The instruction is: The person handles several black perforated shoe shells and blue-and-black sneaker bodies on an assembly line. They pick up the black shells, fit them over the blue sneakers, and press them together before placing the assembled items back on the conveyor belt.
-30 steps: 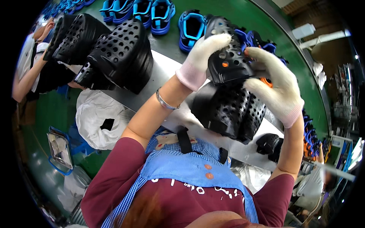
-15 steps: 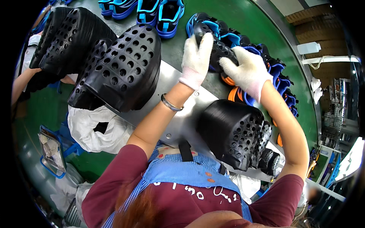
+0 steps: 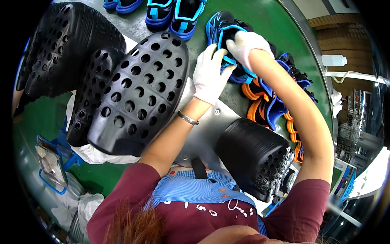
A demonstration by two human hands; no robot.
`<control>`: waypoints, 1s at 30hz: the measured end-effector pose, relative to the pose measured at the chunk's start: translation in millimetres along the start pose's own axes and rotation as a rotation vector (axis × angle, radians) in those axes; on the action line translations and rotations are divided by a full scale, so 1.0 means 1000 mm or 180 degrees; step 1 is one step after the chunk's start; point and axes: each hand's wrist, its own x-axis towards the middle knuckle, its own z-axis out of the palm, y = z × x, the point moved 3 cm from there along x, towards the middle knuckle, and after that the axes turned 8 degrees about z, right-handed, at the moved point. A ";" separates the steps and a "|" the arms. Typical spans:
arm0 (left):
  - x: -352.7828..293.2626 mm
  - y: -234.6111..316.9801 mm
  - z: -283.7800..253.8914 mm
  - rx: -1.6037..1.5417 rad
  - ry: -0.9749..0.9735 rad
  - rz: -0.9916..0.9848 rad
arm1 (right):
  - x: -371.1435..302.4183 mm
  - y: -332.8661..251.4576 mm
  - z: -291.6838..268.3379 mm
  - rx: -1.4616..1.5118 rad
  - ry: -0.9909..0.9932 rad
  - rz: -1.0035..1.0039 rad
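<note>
A black sneaker with blue trim (image 3: 214,29) lies on the green table in front of me. My left hand (image 3: 208,77), in a white knit glove, has its fingers and thumb around the light-blue edging at the shoe's near end. Over the shoe's opening is my right hand (image 3: 248,45), also gloved, its fingers curled and partly hidden. What those fingers hold, if anything, I cannot make out. Beside my left forearm stands a nested stack of black perforated plastic shoe inserts (image 3: 142,87).
Another stack of black inserts (image 3: 61,44) is at far left, and a third stack (image 3: 256,158) sits by my right elbow. More blue-trimmed sneakers (image 3: 183,18) stand at the back. Orange-soled sneakers (image 3: 264,107) line up to the right. A white plastic bottle (image 3: 334,60) lies beyond.
The dark perforated insert between my hands has gone out of sight. My right hand has moved left and away onto the shoe's opening; my left hand is now lower, at its near end.
</note>
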 end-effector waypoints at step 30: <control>0.008 -0.020 -0.001 0.0254 0.0440 0.0311 | -0.086 0.132 -0.047 0.0670 0.1113 -0.0618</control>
